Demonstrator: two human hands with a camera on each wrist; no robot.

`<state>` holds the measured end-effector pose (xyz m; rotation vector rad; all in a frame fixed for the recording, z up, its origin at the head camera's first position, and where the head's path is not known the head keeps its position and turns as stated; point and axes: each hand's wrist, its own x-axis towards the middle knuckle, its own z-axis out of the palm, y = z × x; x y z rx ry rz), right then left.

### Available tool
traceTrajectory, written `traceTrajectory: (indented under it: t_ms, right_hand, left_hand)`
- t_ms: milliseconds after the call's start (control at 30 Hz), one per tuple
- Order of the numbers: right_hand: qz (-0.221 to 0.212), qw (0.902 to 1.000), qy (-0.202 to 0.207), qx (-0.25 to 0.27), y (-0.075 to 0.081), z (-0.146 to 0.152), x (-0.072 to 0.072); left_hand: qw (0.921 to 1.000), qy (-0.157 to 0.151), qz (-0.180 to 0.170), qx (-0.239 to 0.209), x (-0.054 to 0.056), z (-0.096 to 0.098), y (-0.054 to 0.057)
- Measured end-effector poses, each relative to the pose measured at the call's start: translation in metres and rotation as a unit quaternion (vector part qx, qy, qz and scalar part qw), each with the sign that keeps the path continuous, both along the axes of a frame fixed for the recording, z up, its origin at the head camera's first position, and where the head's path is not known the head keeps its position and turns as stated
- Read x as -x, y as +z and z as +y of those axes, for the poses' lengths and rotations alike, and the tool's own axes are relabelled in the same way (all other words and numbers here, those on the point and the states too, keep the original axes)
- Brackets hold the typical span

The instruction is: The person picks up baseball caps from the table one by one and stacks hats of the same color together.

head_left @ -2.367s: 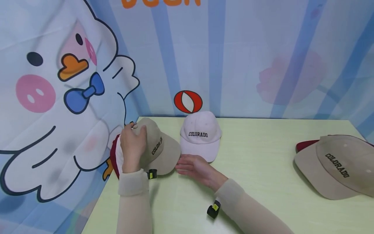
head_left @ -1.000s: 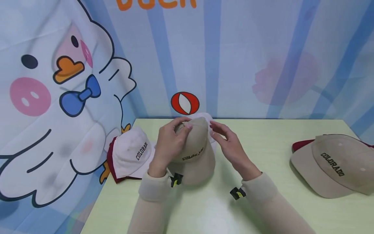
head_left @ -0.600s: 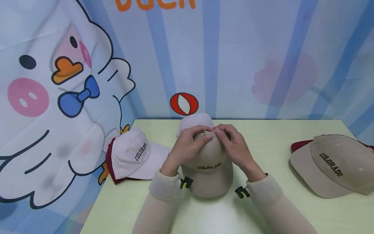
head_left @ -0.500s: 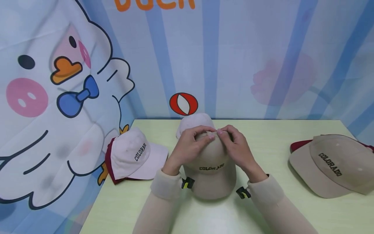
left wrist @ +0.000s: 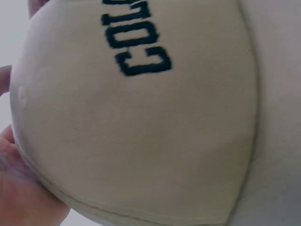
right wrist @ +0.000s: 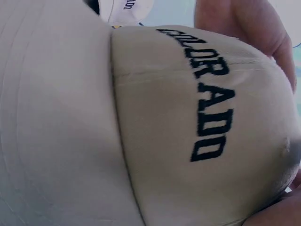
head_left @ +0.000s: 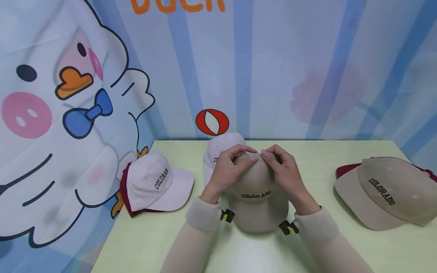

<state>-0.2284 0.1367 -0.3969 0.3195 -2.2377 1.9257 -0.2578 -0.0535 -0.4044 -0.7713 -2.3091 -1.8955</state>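
Observation:
A beige baseball cap (head_left: pixel 257 178) lettered COLORADO stands in front of me, its brim towards me. My left hand (head_left: pixel 227 168) pinches the crown's top back edge, thumb on the near side and fingers behind. Beside it, my right hand (head_left: pixel 286 174) pinches the same edge, the two sets of fingertips close together. Most of the left wrist view is filled by the cap's crown (left wrist: pixel 141 122). From the right wrist, the cap's lettered front panel (right wrist: pixel 169 122) and its brim show. The fingers behind the crown are partly hidden.
A white cap (head_left: pixel 223 142) stands just behind, partly covered by my left hand. To the left, another white cap (head_left: pixel 150 182) sits over a maroon cap (head_left: pixel 125 189). At right, a second beige cap (head_left: pixel 392 193) lies over a maroon one (head_left: pixel 346 169). A printed curtain (head_left: pixel 273 68) backs the table.
The beige cap has come off the white cap at left and moved right, turning its brim towards me. My right hand has joined the left at its top edge.

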Motion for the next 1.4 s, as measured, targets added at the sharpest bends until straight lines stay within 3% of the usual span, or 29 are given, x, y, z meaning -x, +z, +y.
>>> traceTrajectory:
  t_ms: [300,500,900,1200,1400]
  right_hand:
    - [-0.021,0.9995,-0.012,0.018,0.004,0.01,0.0]
    - [-0.023,0.9988,-0.042,0.014,0.003,0.02,0.005]
    - [-0.041,0.9961,-0.073,0.028,0.002,0.039,0.017]
    - [-0.062,0.9929,-0.095,0.038,0.002,0.06,0.026]
    - [-0.074,0.9908,-0.103,0.048,0.0,0.074,0.034]
  left_hand:
    - [0.999,0.029,0.006,-0.032,0.005,0.009,-0.008]
    - [0.9967,0.045,0.0,-0.068,0.011,0.018,-0.013]
    - [0.995,0.061,0.009,-0.078,0.021,0.033,-0.023]
    - [0.9934,0.073,-0.034,-0.082,0.024,0.04,-0.033]
    - [0.9908,0.06,-0.085,-0.087,0.028,0.048,-0.041]
